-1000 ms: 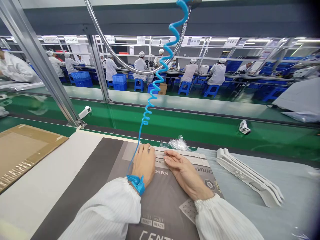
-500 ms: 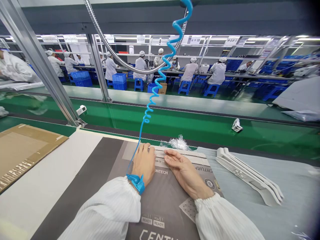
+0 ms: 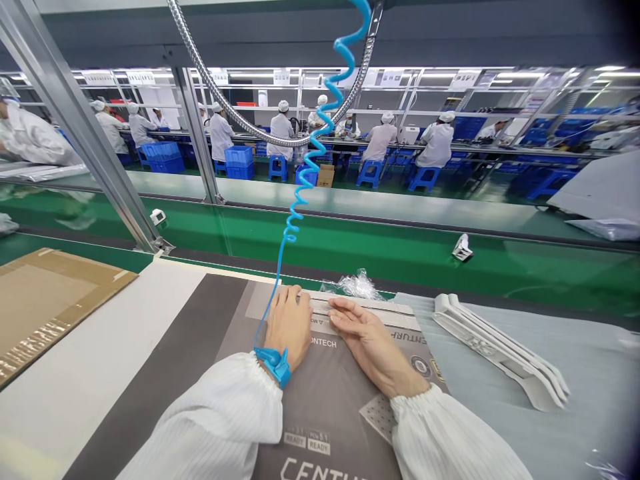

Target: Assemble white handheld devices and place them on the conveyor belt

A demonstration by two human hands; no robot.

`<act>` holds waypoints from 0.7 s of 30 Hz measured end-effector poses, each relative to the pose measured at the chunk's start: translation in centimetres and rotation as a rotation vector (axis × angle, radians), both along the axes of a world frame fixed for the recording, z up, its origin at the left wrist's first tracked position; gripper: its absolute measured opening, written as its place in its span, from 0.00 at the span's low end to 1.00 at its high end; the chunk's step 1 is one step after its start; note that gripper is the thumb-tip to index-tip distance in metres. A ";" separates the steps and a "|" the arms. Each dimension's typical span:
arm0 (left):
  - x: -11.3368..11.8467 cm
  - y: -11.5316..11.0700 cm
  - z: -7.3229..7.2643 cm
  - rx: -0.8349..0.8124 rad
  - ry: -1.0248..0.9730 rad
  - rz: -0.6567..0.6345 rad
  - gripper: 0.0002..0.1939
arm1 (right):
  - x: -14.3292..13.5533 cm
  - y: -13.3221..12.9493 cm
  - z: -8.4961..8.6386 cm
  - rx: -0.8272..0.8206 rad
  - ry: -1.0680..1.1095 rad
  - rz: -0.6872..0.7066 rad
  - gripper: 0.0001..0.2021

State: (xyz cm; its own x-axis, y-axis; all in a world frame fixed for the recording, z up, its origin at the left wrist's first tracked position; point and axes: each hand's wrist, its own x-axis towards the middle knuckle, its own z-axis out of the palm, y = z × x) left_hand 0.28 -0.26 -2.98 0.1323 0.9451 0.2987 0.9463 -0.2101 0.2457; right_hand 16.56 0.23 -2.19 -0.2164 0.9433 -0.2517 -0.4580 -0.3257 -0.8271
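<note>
A dark grey printed cardboard box (image 3: 335, 387) lies in front of me, with "CENTU" lettering and "READY" marks on its face. On its far part rests my left hand (image 3: 291, 327), palm down, fingers stretched out and lying on the cardboard. A blue wrist strap (image 3: 274, 365) is around that wrist, joined to a blue coiled cord (image 3: 300, 193) that rises overhead. My right hand (image 3: 367, 343) is just to the right, turned on its side, its fingers gently bent and thumb apart. Nothing shows in either hand. The box's far edge has slots or seams between the hands.
White curved plastic parts (image 3: 500, 353) lie on a grey foam sheet (image 3: 540, 333) at right. Crumpled clear plastic (image 3: 361, 285) sits behind the box. At left lies brown cardboard (image 3: 60, 300). Beyond, a green conveyor (image 3: 300, 250) carries small white items; workers sit in the background.
The small white items on the green conveyor have shifted left. The coiled cord has swung slightly left. Both hands stay nearly still on the box.
</note>
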 end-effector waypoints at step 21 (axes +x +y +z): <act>-0.1 0.1 -0.2 0.002 0.006 -0.005 0.10 | 0.0 -0.2 0.3 0.001 -0.011 0.005 0.17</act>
